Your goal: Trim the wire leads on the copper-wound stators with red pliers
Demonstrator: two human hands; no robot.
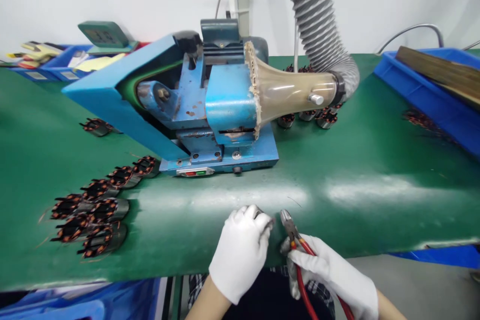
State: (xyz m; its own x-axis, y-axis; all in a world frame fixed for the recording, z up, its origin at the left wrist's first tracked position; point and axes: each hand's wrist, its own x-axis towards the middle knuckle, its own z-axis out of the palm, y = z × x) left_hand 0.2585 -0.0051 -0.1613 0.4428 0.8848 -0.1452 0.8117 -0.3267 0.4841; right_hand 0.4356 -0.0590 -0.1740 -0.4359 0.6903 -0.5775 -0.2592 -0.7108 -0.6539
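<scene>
My left hand (242, 245), in a white glove, is closed near the front of the green bench. Its fingers curl round something mostly hidden; only a dark bit shows by the fingertips. To its right, my gloved right hand (322, 265) grips red-handled diagonal cutters (294, 235). The cutters' jaws point up and left, a short way from the left fingertips. A thin loose wire (294, 202) lies on the bench just beyond the jaws. At the left stand several motor stators (108, 210) with copper windings and black insulation, some with wire ends sticking out.
A blue belt-driven machine (230, 102) stands in the middle, its clear funnel (292, 87) joined to a grey hose (318, 15). More stators (326, 119) sit behind the funnel. A blue tray (431, 90) holding boards is at right; blue bins (62, 67) are at back left.
</scene>
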